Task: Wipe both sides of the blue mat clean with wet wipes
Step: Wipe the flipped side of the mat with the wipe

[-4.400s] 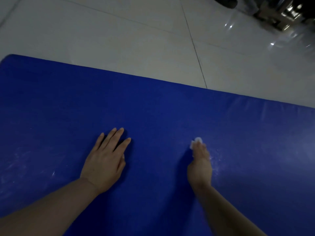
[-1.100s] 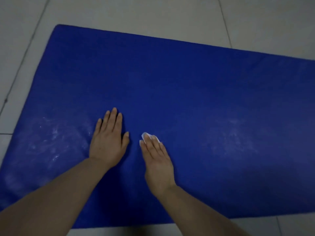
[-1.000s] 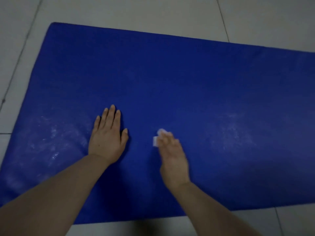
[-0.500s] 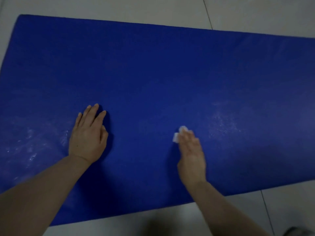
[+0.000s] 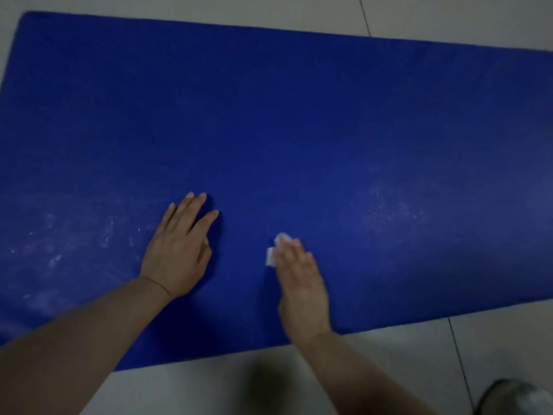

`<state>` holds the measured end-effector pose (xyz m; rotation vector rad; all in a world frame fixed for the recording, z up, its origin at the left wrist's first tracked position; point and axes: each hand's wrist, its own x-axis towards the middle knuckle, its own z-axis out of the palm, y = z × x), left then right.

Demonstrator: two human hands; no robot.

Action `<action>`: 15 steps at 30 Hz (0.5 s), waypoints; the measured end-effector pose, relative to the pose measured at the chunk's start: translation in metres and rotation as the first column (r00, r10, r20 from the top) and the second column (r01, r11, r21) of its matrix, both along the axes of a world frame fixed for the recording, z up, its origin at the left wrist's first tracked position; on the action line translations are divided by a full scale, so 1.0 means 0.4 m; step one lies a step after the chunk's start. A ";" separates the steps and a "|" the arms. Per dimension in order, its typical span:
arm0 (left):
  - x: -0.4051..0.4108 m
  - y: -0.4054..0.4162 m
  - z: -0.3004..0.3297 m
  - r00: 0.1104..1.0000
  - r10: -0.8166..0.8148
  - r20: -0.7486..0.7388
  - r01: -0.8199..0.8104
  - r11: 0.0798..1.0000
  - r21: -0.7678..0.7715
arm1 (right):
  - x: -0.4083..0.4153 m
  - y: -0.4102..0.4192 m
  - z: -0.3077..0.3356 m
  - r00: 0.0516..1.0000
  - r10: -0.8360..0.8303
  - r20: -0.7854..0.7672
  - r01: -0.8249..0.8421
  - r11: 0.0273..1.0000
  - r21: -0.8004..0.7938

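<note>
The right hand (image 5: pixel 302 283) has its fingers (image 5: pixel 294 256) straight and close together, and they press a small white wet wipe (image 5: pixel 273 253) flat onto the blue mat (image 5: pixel 299 121). Only a bit of the wipe peeks out past the fingertips, and the hand looks a little blurry. The left hand (image 5: pixel 178 250) lies flat on the mat just beside it, with its fingers straight and a little spread, and it holds nothing. The big mat lies flat on a pale tiled floor (image 5: pixel 419 13). White dusty marks (image 5: pixel 389 208) show on the mat to the right of the hands, and more white marks (image 5: pixel 59 244) show to the left. A dark, round thing (image 5: pixel 514 398) sits at the bottom right corner on the floor; I cannot tell what it is.
</note>
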<state>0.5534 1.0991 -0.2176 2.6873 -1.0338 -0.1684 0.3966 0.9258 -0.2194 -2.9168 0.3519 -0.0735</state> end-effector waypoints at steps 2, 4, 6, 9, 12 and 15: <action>-0.002 -0.002 -0.001 1.000 -0.005 0.007 0.005 1.000 0.007 | -0.029 -0.093 0.000 0.991 -0.137 -0.003 0.137 0.990 -0.019; -0.002 -0.002 -0.003 1.000 -0.007 0.009 0.007 1.000 0.017 | -0.054 -0.137 0.012 0.960 -0.280 0.021 0.279 0.960 0.007; -0.002 -0.003 -0.005 1.000 -0.009 0.009 0.009 1.000 0.030 | -0.054 -0.082 0.014 0.967 -0.254 0.033 0.255 0.967 -0.024; -0.002 -0.004 -0.007 1.000 -0.019 0.015 0.019 0.999 0.047 | -0.045 0.083 -0.003 0.997 0.075 0.023 -0.076 0.995 0.059; 0.000 -0.003 -0.006 1.000 -0.020 0.012 0.019 0.999 0.045 | -0.043 0.099 -0.003 0.974 0.226 0.034 -0.228 0.964 0.134; -0.001 -0.004 -0.005 1.000 -0.020 0.010 0.020 0.999 0.039 | -0.107 -0.030 0.021 0.980 0.195 -0.037 -0.190 0.977 0.097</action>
